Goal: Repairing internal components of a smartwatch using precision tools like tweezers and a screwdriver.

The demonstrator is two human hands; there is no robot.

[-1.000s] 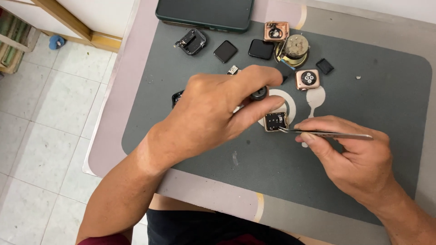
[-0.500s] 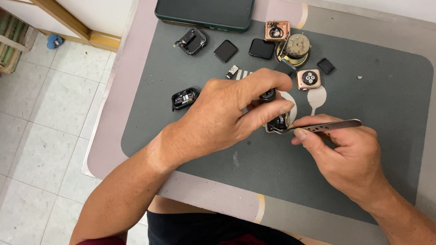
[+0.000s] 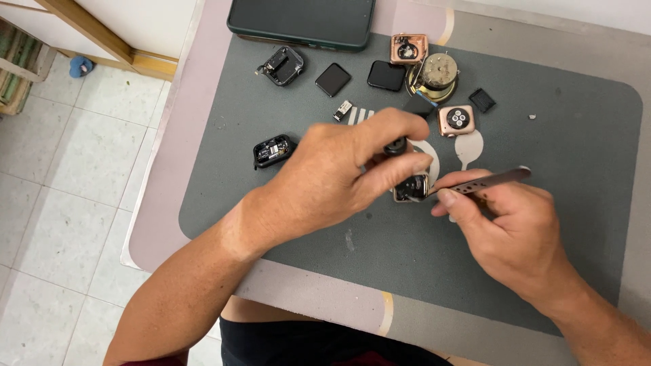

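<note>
Far left on the grey mat (image 3: 271, 224) lie an open black watch case (image 3: 274, 150) and, farther back, another opened case (image 3: 283, 66). Mid-mat, left hand (image 3: 339, 179) has its grip clenched on a small rose-gold watch body (image 3: 411, 188), fingers pinching it from above w/ a black part on top. Just right, right hand (image 3: 505, 227) is grasping metal tweezers (image 3: 478, 181), tips touching the watch body's right edge; a rose-gold case back (image 3: 456, 120) sits far right of it.

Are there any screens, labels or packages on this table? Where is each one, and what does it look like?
Large dark device: top edge of the table, flat rectangle, dark green rim, screen unlit.
Two loose watch screens: just below it on the grey mat, small rounded black squares, blank.
No packages or labels that I can make out.
</note>
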